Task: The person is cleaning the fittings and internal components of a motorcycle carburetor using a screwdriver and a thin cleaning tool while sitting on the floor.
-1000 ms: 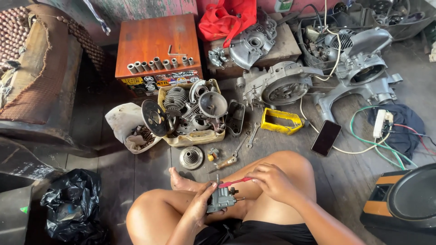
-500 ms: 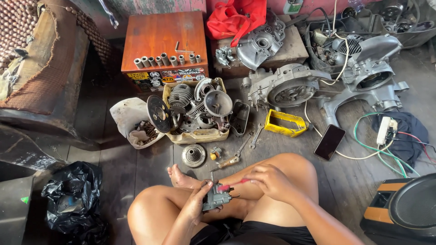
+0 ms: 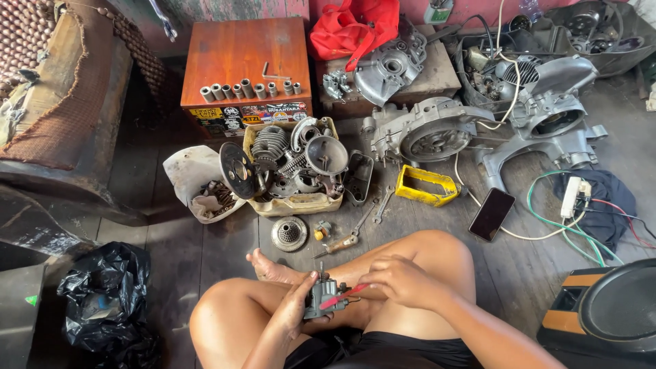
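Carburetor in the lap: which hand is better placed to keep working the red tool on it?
Probably right: the right hand already grips the red tool against the carburetor, while the left hand cradles it.

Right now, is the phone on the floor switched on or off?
It looks off or asleep: the phone lies face up on the floorboards beside the white cable, its screen uniformly dark, with nothing lit on it.

Both hands (image 3: 301,304) (image 3: 403,280) closed, close together.
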